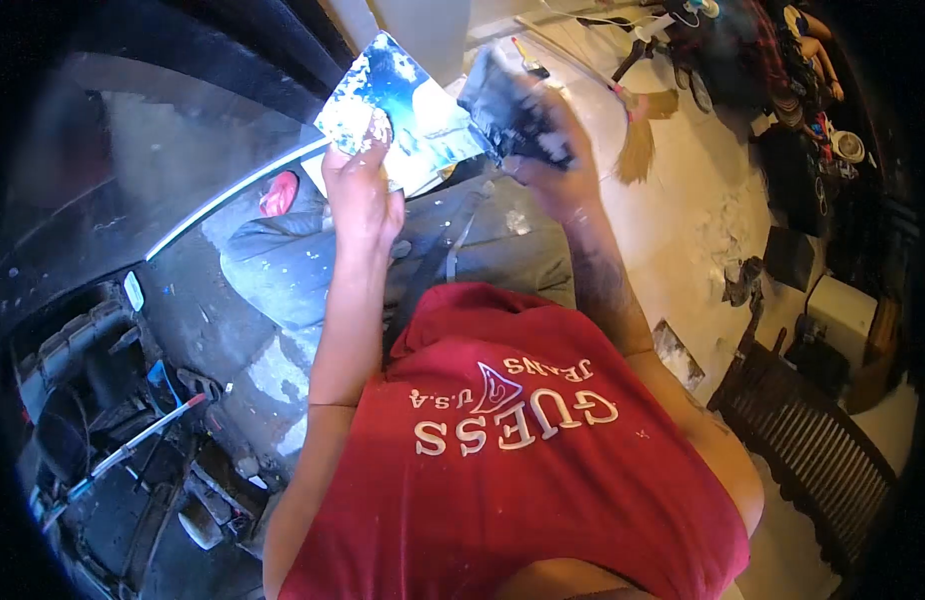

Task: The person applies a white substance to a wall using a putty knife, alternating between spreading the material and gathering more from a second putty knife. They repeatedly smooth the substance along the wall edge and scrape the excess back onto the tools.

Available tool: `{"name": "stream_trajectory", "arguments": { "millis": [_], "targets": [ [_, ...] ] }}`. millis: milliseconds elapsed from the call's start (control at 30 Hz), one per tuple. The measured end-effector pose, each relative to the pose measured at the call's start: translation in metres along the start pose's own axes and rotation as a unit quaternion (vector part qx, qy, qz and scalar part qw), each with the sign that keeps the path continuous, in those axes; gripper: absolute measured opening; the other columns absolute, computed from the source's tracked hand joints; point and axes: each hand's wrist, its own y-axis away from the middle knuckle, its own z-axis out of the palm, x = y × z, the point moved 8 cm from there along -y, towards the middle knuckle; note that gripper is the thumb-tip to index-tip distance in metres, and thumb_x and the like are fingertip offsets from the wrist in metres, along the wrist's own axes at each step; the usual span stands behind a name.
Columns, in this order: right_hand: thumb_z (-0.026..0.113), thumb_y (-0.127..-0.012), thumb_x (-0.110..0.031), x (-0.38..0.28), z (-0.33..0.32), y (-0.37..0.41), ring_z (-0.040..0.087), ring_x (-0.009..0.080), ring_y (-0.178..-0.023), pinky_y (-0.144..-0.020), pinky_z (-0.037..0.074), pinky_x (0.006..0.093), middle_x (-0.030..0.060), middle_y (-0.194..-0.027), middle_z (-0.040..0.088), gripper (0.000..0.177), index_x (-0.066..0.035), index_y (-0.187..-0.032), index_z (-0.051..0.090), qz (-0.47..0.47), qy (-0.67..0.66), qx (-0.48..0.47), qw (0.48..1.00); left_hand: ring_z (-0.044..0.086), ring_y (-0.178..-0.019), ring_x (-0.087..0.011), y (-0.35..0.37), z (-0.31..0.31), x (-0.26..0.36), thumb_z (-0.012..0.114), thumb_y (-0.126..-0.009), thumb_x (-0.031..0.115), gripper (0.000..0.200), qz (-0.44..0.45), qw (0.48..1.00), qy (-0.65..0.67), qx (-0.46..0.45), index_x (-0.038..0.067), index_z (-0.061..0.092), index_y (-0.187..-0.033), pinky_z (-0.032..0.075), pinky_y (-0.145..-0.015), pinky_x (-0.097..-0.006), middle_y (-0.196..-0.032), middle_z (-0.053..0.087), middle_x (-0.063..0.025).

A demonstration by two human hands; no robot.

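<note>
My left hand (361, 195) is closed on the lower edge of a flat square plate (415, 95), thumb on top. White paste in lumps and smears covers much of the plate, thickest near the thumb. My right hand (565, 165) grips a dark, white-flecked piece (513, 115), blurred by motion, so I cannot tell its kind. Its lower left edge meets the plate's right corner in this view. Both hands are raised in front of my lap, over my grey trousers (513, 240), which carry white spots. My right fingers are partly hidden behind the dark piece.
A straw broom (638, 145) lies on the pale floor to the right. A dark slatted piece of furniture (818, 440) stands at lower right. Tools and dark clutter (198, 480) fill the lower left. A pink item (279, 194) is beside my leg. Another person's limbs (818, 50) show at top right.
</note>
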Motion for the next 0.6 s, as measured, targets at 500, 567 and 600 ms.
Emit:
{"name": "stream_trajectory", "arguments": {
  "millis": [500,567,600],
  "targets": [
    [0.053,-0.075,-0.001,-0.122,-0.010,-0.140,0.050,0.0185,-0.098,-0.088,0.038,0.0312,0.0098,-0.111,0.049,0.048,0.000,-0.121,0.038,-0.098,-0.166,-0.003,0.981,0.055,-0.084,-0.0151,0.013,-0.057,-0.011,0.050,-0.076,-0.003,0.029,-0.144,0.988,0.020,-0.041,0.002,0.048,-0.104,0.047,-0.076,-0.0296,-0.092,0.055,-0.0043],
    [0.053,-0.075,0.001,-0.137,-0.018,-0.168,0.051,0.0189,-0.096,-0.087,0.041,0.0331,0.0099,-0.108,0.050,0.048,0.002,-0.121,0.036,-0.130,-0.149,0.030,0.980,0.054,-0.086,-0.0141,0.009,-0.076,-0.040,0.051,-0.074,-0.004,0.031,-0.166,0.985,0.014,-0.050,0.003,0.048,-0.104,0.045,-0.077,-0.0284,-0.091,0.055,-0.0031],
    [0.051,-0.075,0.002,-0.135,-0.017,-0.179,0.051,0.0194,-0.096,-0.086,0.042,0.0343,0.0099,-0.107,0.051,0.047,0.002,-0.120,0.037,-0.122,-0.156,0.034,0.980,0.054,-0.086,-0.0136,0.010,-0.073,-0.045,0.052,-0.073,-0.005,0.033,-0.181,0.981,0.023,-0.069,0.003,0.048,-0.105,0.045,-0.078,-0.0279,-0.091,0.054,-0.0026]
  ]
}}
